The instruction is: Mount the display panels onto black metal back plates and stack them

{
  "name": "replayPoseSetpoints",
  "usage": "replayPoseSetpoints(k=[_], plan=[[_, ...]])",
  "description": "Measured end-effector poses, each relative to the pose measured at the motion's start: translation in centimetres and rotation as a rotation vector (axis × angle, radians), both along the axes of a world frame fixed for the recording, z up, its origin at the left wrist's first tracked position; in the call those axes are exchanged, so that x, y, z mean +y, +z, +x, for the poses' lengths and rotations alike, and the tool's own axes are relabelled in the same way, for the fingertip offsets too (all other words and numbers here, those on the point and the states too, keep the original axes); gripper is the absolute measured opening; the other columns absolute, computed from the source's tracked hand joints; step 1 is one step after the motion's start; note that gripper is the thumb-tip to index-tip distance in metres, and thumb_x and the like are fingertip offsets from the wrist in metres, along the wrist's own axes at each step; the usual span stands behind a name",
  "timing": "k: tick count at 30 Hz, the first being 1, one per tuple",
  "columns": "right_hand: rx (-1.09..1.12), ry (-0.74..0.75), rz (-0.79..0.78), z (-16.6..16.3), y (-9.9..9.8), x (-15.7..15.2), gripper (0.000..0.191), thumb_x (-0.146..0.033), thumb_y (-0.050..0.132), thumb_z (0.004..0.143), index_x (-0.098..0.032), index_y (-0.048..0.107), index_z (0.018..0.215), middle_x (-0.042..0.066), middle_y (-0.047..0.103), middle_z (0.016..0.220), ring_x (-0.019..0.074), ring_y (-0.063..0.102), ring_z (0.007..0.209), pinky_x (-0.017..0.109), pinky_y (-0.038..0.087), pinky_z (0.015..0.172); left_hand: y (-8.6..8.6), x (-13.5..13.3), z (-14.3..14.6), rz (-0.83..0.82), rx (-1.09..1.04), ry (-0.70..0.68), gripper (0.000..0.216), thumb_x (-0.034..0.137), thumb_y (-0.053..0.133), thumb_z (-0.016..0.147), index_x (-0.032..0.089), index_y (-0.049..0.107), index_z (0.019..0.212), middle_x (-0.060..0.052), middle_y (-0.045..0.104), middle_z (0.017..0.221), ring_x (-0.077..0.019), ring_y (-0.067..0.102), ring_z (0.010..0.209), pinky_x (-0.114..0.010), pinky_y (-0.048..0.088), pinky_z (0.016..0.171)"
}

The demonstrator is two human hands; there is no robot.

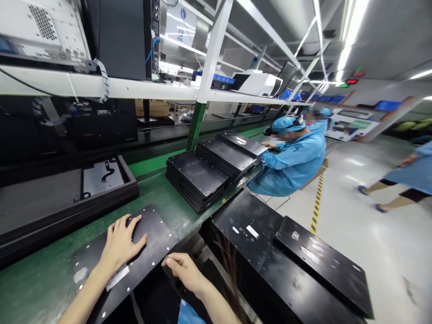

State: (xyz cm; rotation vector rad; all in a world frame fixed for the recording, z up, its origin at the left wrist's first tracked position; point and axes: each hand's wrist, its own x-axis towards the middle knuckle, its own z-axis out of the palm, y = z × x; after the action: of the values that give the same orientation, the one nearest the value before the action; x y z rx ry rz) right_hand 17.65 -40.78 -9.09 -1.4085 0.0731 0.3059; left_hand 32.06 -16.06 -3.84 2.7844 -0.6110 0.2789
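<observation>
A black flat panel [151,229] with small light holes along its edges lies on the green bench in front of me. My left hand [123,240] rests on it with the fingers spread. A white label [117,277] shows partly beside my left wrist. Just off the panel's near right edge is my right hand [182,267], its thumb and index finger pinched together. Whatever the pinch holds, if anything, is too small to make out.
Stacked black panels [199,173] stand further along the green bench [151,189]. More black panels [256,238] are piled to my right. A dark foam-edged tray [133,180] lies at the left. A co-worker in blue [297,157] sits beyond the stacks, below a white shelf [135,90].
</observation>
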Motion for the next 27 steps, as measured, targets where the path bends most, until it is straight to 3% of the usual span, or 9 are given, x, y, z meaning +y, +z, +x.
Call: replayPoseSetpoints(k=[4,8,11,16,21,27], plan=[[-0.143,-0.043,-0.183,0.1,0.7,0.0,0.054,-0.076,0.065,0.099,-0.026,0.085,0.102,-0.001,0.048,0.068,0.0129,0.037,0.063,0.029,0.025,0.06,0.8,-0.5,0.3,0.005,0.012,0.021,0.063,0.059,0.054,0.099,0.028,0.06,0.154,-0.016,0.06,0.148,-0.0372,0.056,0.138,-0.057,0.042,0.116],[0.057,-0.036,0.037,-0.2,0.2,0.6,0.046,-0.078,0.071,0.093,-0.033,0.083,0.097,-0.006,0.029,0.058,0.0102,0.018,0.052,0.029,0.012,0.052,1.3,-1.3,1.4,0.023,0.042,0.081,0.074,0.068,0.044,0.102,0.018,0.059,0.154,-0.017,0.064,0.134,-0.0392,0.058,0.128,-0.054,0.046,0.107],[0.184,-0.04,0.209,-0.4,-0.1,1.0,0.044,-0.077,0.078,0.09,-0.033,0.08,0.099,-0.008,0.026,0.06,0.0086,0.011,0.052,0.027,0.008,0.05,1.2,-1.6,2.0,0.041,0.057,0.09,0.072,0.065,0.043,0.102,0.014,0.062,0.149,-0.018,0.063,0.132,-0.0387,0.057,0.128,-0.054,0.046,0.107],[0.054,-0.11,0.054,-0.3,0.0,1.5,0.054,-0.082,0.074,0.09,-0.027,0.077,0.092,-0.009,0.024,0.055,0.0077,0.015,0.049,0.026,0.008,0.049,1.2,-1.5,2.2,0.043,0.081,0.075,0.072,0.06,0.047,0.1,0.01,0.061,0.15,-0.018,0.062,0.132,-0.0376,0.057,0.126,-0.054,0.045,0.108],[0.167,-0.121,0.242,-0.5,-0.6,1.9,0.058,-0.079,0.079,0.088,-0.022,0.072,0.102,-0.012,0.025,0.06,0.0069,0.011,0.053,0.025,0.008,0.049,1.4,-1.5,2.0,0.054,0.07,0.061,0.069,0.055,0.051,0.099,0.01,0.061,0.15,-0.018,0.061,0.131,-0.0382,0.057,0.125,-0.054,0.045,0.107],[0.054,-0.114,0.002,-0.7,-0.4,1.4,0.068,-0.083,0.071,0.091,-0.016,0.072,0.101,-0.012,0.024,0.057,0.0066,0.015,0.052,0.026,0.009,0.051,2.1,-1.8,1.2,0.039,0.063,0.037,0.066,0.052,0.059,0.097,0.011,0.061,0.148,-0.018,0.062,0.131,-0.0381,0.057,0.125,-0.053,0.046,0.106]])
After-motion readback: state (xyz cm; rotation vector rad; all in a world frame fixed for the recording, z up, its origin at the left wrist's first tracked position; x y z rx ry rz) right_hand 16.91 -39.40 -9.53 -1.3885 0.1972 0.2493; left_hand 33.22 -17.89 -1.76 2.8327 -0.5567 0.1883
